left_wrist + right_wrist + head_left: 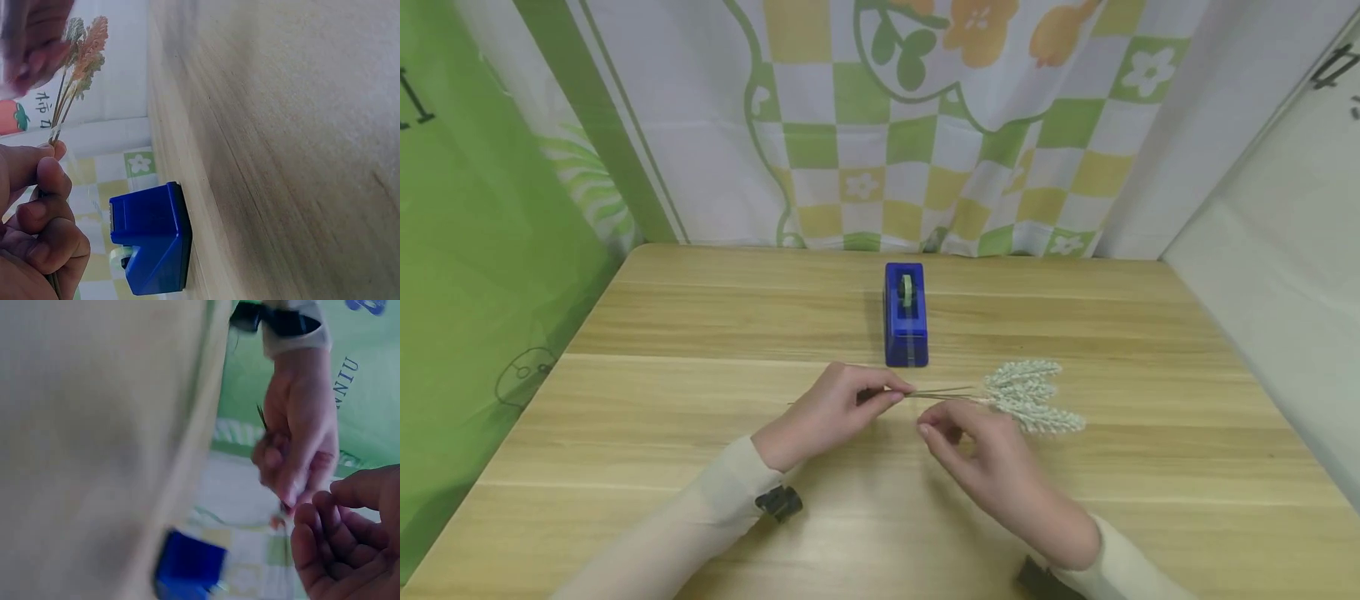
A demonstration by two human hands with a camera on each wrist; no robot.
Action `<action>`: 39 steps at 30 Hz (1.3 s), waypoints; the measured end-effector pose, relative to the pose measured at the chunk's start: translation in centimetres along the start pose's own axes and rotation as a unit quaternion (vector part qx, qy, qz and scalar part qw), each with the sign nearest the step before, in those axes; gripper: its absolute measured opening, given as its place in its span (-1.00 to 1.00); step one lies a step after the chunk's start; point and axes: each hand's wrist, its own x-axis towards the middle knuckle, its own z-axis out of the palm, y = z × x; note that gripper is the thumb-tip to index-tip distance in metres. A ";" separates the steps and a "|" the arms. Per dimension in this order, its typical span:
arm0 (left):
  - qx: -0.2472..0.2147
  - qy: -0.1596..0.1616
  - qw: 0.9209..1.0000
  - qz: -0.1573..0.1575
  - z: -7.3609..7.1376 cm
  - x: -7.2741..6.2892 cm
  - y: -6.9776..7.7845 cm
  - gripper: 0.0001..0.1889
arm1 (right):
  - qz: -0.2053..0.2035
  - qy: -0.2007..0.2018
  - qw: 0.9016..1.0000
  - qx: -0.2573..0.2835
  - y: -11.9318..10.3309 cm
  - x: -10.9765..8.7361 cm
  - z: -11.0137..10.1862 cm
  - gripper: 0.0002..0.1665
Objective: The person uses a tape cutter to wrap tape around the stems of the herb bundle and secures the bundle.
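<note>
My left hand [838,408] pinches the thin stems of a small bunch of dried wheat stalks [1026,392] between thumb and fingers. The pale, grain-like heads point right; the stem ends stick out behind the hand. In the left wrist view, a shiny clear band of tape [55,132] shows on the stems just above the fingertips. Close to the stems, my right hand [992,458] has loosely bent fingers, thumb near the forefinger, and nothing visible between them. It is blurred in the left wrist view. A blue tape dispenser [906,317] stands just beyond the hands.
The wooden table [700,317] bears the dispenser, which holds a small roll of tape [907,290]. A checked, flowered curtain [910,150] hangs along the back edge. Green cloth [482,208] borders the left side and white cloth [1285,233] the right.
</note>
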 end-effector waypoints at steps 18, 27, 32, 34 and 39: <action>0.008 0.005 1.000 0.006 0.2 0.2 0.2 -0.80 | -0.121 -0.017 0.958 -0.260 1.6 3.0 -0.5 -0.72; -0.002 -0.002 1.000 -0.001 0.1 0.1 0.3 -0.80 | -0.093 -0.022 0.965 -0.243 1.8 2.7 0.0 -0.85; -0.005 -0.003 1.000 -0.003 0.1 0.0 0.1 -0.81 | -0.092 -0.024 0.967 -0.236 1.9 2.7 0.0 -0.84; -0.007 -0.003 1.000 -0.004 0.1 0.0 0.1 -0.81 | -0.094 -0.023 0.968 -0.233 1.9 2.7 0.0 -0.84; -0.010 0.000 1.000 -0.007 0.0 0.0 0.2 -0.82 | -0.096 -0.021 0.967 -0.233 1.9 2.7 0.0 -0.83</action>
